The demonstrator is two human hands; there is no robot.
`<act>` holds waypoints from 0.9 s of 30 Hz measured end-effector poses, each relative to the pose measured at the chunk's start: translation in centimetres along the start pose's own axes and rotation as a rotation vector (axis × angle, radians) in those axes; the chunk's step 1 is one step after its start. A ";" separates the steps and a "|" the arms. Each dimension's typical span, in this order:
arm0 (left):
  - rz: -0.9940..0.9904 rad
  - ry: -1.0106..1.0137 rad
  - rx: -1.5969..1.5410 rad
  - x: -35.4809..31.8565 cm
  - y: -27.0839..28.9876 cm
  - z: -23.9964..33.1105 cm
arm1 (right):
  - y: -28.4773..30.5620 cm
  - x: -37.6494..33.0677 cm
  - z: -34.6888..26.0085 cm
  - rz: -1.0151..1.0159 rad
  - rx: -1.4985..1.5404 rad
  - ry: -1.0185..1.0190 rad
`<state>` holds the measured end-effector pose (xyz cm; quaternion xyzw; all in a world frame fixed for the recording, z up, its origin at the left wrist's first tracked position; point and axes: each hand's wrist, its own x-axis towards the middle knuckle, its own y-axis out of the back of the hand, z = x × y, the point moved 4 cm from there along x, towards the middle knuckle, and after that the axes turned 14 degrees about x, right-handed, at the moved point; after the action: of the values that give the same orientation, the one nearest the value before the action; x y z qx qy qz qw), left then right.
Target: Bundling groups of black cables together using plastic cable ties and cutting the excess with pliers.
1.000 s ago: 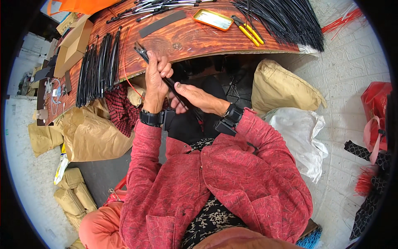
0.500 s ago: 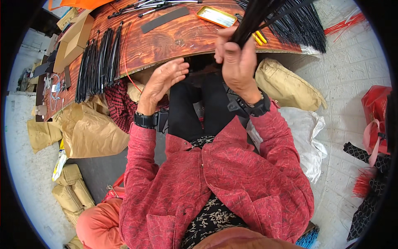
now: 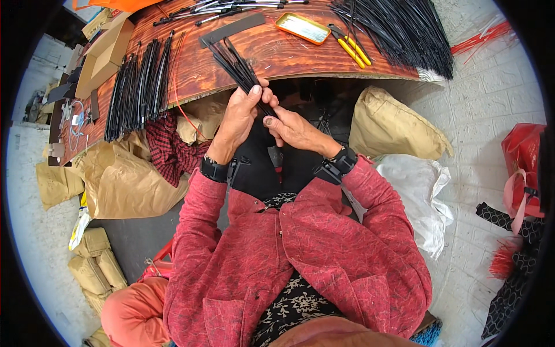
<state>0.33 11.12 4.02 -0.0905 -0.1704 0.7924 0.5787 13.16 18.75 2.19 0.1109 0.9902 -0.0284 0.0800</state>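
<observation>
L hand [image 3: 240,113] has fingers clamped round a bundle of thin blk strips [image 3: 234,62]; R hand [image 3: 295,128] has fingers closed on its lower end. Bundle's tilted, upper end over the tabletop [image 3: 196,75], w/ yel-handled pliers [image 3: 351,53] nr an open tin [image 3: 306,37] farther R.

Along the front edge of the wooden surface [image 3: 300,63], we find room for a hand between the held black strips [image 3: 236,65] and the yellow-handled pliers [image 3: 350,52]; toward the right corner a big black pile [image 3: 399,34] obstructs us, toward the left end, black bundles [image 3: 147,81]
</observation>
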 end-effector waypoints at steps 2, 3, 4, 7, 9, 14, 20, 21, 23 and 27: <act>0.084 0.011 0.109 -0.3 -1.4 1.6 | 0.8 0.3 0.1 -0.005 -0.093 0.141; 0.041 -0.075 0.255 -0.5 -1.7 2.6 | 1.1 0.3 -0.2 -0.017 -0.191 0.283; 0.006 -0.161 0.402 -1.1 -1.9 3.7 | 1.4 0.0 -1.0 -0.016 -0.042 0.238; -0.023 -0.448 1.012 -1.6 -4.2 8.2 | 3.5 -1.2 -2.8 0.062 0.401 -0.022; -0.121 -0.757 1.580 -1.6 -5.8 9.1 | 4.2 -2.0 -3.8 -0.141 0.546 -0.107; -0.262 -0.717 1.722 -1.7 -5.7 6.0 | 3.2 -4.4 -5.1 -0.401 0.625 -0.308; -0.424 -0.628 1.746 -2.9 -6.8 2.2 | 2.2 -5.3 -0.6 -0.391 0.855 -0.465; -0.429 -0.611 1.740 -3.3 -6.9 1.6 | 2.3 -5.8 0.0 -0.385 0.837 -0.502; -0.428 -0.586 1.726 -4.1 -7.0 0.5 | 2.2 -6.3 0.7 -0.424 0.847 -0.521; -0.437 -0.519 1.683 -4.3 -6.9 -0.5 | 1.1 -7.4 1.4 -0.393 0.772 -0.534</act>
<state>7.96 9.01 5.87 0.5781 0.3264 0.5232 0.5343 20.71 18.12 1.96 -0.0671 0.8547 -0.4341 0.2767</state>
